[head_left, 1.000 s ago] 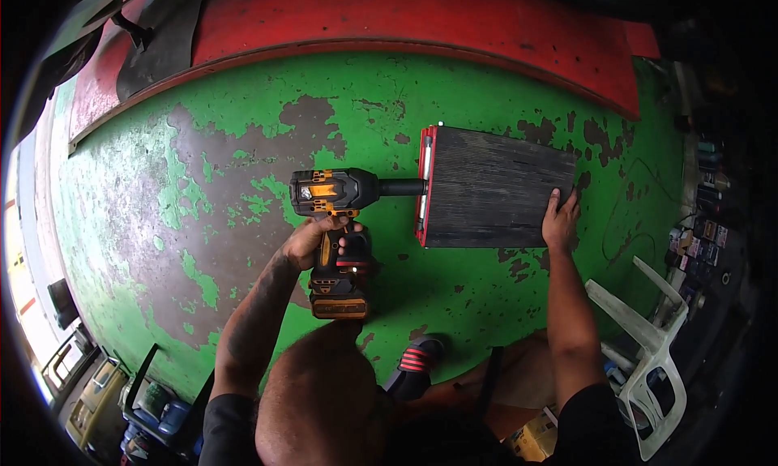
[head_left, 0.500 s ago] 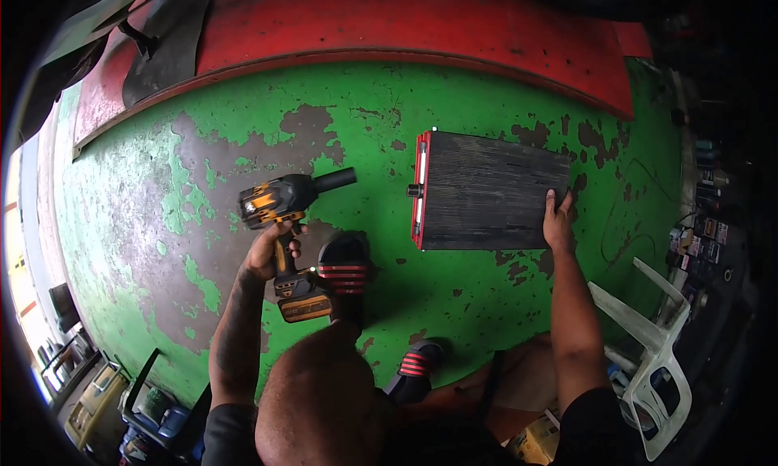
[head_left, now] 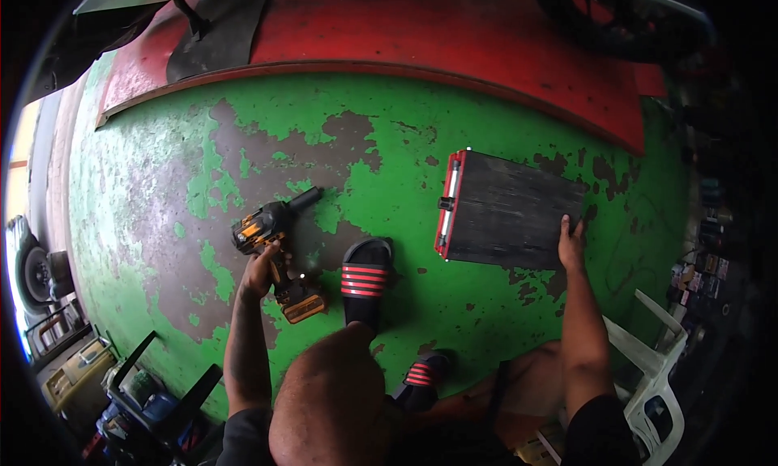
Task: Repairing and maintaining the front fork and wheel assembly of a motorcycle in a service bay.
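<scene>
My left hand grips the handle of a yellow and black cordless impact wrench, which rests on the green floor with its nose pointing up and to the right. My right hand presses flat on the near right corner of a dark ribbed rectangular panel lying on the floor. The panel has a red frame along its left side, with a bolt sticking out of it. The wrench is well to the left of the panel, apart from it.
My foot in a black sandal with red stripes stands between wrench and panel; the other sandal is nearer me. A red raised platform borders the worn green floor. A white plastic chair stands at right, clutter at lower left.
My left hand pulled the impact wrench off the panel's bolt, swung it left and lowered it onto the floor. My right hand stayed on the panel.
</scene>
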Demonstrator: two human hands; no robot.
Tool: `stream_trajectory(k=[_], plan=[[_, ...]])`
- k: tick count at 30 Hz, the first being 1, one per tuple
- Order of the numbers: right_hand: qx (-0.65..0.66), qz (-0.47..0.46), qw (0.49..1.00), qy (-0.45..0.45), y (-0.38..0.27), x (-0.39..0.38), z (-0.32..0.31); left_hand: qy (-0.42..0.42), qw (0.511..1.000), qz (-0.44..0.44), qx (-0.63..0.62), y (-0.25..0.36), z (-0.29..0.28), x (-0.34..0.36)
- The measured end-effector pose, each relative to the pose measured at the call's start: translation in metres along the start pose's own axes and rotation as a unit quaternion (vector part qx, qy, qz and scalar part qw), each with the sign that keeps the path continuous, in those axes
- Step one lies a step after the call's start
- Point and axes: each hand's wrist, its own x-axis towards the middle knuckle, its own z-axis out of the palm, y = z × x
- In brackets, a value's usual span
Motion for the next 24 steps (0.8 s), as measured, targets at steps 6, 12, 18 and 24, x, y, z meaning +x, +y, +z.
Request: stream_trajectory(k=[6, 12, 18, 24], plan=[[0.04, 0.027, 0.997, 0.067, 0.003, -0.004, 0.018, 0.065, 0.879, 0.019, 0.473, 0.022, -0.014, -0.011], [-0.016, 0.064, 0.995, 0.08, -0.02, -0.036, 0.025, -0.001, 0.756, 0.28, 0.592, 0.091, 0.105, -0.03], [0.066, -0.023, 0.976, 0.207, 0.002, -0.102, 0.057, -0.172, 0.813, 0.267, 0.488, 0.089, 0.26, 0.019], [0.415, 0.136, 0.9, 0.005, 0.032, -0.18, 0.104, -0.339, 0.802, 0.089, 0.483, 0.069, 0.341, 0.081]])
